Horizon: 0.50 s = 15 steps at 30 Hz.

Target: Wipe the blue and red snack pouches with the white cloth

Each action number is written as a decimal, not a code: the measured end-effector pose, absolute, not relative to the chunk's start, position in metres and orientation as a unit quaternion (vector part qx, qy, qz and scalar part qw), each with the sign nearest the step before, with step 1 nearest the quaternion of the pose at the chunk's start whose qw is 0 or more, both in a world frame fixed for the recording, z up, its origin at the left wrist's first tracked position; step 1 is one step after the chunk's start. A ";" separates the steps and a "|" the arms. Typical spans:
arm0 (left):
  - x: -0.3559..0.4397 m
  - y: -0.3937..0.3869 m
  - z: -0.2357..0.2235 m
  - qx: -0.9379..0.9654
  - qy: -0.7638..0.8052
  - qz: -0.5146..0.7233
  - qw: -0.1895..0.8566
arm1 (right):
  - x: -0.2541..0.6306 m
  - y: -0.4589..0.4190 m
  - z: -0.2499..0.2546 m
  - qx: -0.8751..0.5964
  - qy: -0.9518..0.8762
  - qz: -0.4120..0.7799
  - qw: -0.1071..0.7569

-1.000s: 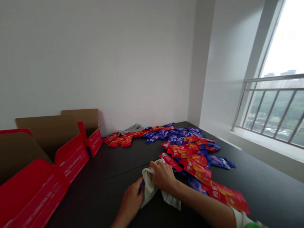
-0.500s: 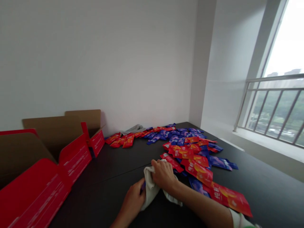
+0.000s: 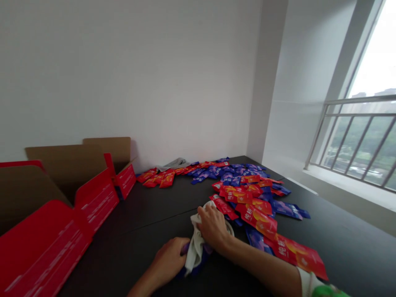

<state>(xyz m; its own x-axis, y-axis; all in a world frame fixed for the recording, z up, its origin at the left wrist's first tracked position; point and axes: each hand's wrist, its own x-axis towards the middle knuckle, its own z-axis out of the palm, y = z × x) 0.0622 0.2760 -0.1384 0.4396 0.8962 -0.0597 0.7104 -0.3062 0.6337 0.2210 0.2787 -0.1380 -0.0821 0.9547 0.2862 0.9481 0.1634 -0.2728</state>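
My right hand (image 3: 213,226) is closed on a whitish cloth (image 3: 196,246), its fingers bent over the fabric. Beneath that cloth lies a blue-purple pouch (image 3: 204,256), mostly covered. My left hand (image 3: 171,258) pinches the near-left end of this pouch, thumb on top. Just beyond my right hand, a pile of red pouches (image 3: 258,218) with orange fruit pictures overlaps more blue pouches (image 3: 286,209).
Open red cardboard boxes (image 3: 99,206) with brown insides line the left side of the black table (image 3: 154,214). Toward the wall are more red pouches (image 3: 167,179), blue pouches (image 3: 236,173) and a grey cloth (image 3: 175,163). A metal railing (image 3: 359,101) fronts the window at right.
My left hand has moved slightly left and down. The cloth has shifted under my right hand, and more of the blue-purple pouch shows below it.
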 end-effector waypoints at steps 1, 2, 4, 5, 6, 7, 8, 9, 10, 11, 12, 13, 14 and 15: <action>0.063 0.276 -0.138 0.793 0.509 0.153 0.297 | 0.219 0.276 -0.139 -0.642 -0.740 0.007 0.201; 0.063 0.276 -0.138 0.794 0.510 0.152 0.293 | 0.217 0.273 -0.140 -0.630 -0.749 0.012 0.203; 0.064 0.276 -0.137 0.797 0.509 0.151 0.286 | 0.216 0.268 -0.141 -0.609 -0.765 0.026 0.206; 0.064 0.276 -0.137 0.799 0.508 0.150 0.284 | 0.217 0.267 -0.140 -0.609 -0.765 0.028 0.205; 0.064 0.276 -0.137 0.801 0.506 0.148 0.282 | 0.219 0.267 -0.139 -0.617 -0.760 0.026 0.202; 0.065 0.276 -0.137 0.804 0.504 0.145 0.282 | 0.222 0.268 -0.138 -0.629 -0.753 0.020 0.196; 0.065 0.277 -0.137 0.805 0.502 0.141 0.282 | 0.224 0.268 -0.137 -0.641 -0.744 0.012 0.190; 0.065 0.277 -0.137 0.806 0.502 0.139 0.281 | 0.225 0.269 -0.136 -0.650 -0.737 0.003 0.187; 0.064 0.277 -0.138 0.806 0.503 0.138 0.280 | 0.226 0.267 -0.135 -0.650 -0.737 -0.002 0.186; 0.064 0.277 -0.138 0.804 0.506 0.139 0.278 | 0.224 0.265 -0.135 -0.643 -0.743 -0.003 0.187; 0.064 0.277 -0.139 0.802 0.510 0.141 0.275 | 0.222 0.261 -0.136 -0.629 -0.754 -0.002 0.189; 0.063 0.277 -0.140 0.800 0.515 0.143 0.272 | 0.220 0.256 -0.137 -0.615 -0.765 0.000 0.192; 0.063 0.277 -0.140 0.799 0.518 0.145 0.270 | 0.218 0.251 -0.137 -0.603 -0.774 0.001 0.195; 0.063 0.277 -0.141 0.798 0.521 0.145 0.268 | 0.216 0.247 -0.137 -0.596 -0.779 0.002 0.194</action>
